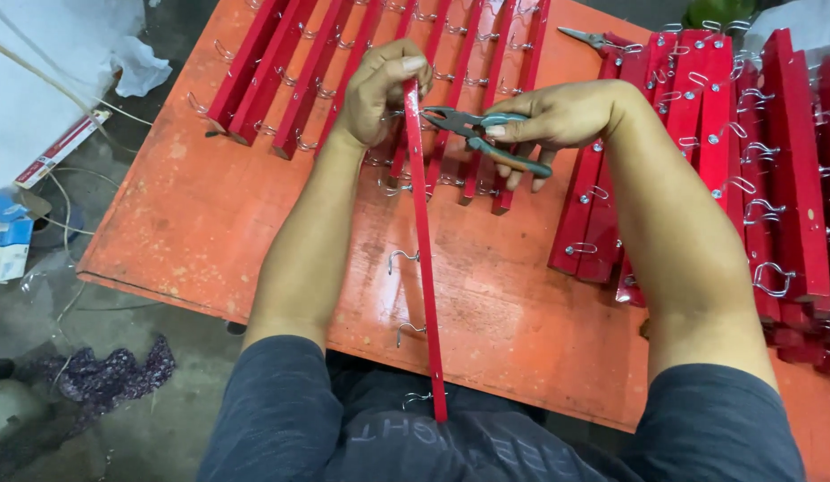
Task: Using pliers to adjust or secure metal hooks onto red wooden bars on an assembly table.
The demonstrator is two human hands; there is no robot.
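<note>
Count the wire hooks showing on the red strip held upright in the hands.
3: one hook below the left hand, one farther down, one near the lap. Hooks at the top may be hidden behind the red strip.

A low orange-red table [201,223] fills most of the space, its paint scuffed and blotched pale in places. Left of the table the floor [138,419] is grey, dusty concrete. Beyond the table's far left corner lies crumpled white plastic sheeting [58,62], with thin cords trailing from it along the floor. Near the table's left edge sits a blue-and-white carton [6,236]. By its near left corner lies a dark patterned rag [112,370]. The light is even and soft.
</note>
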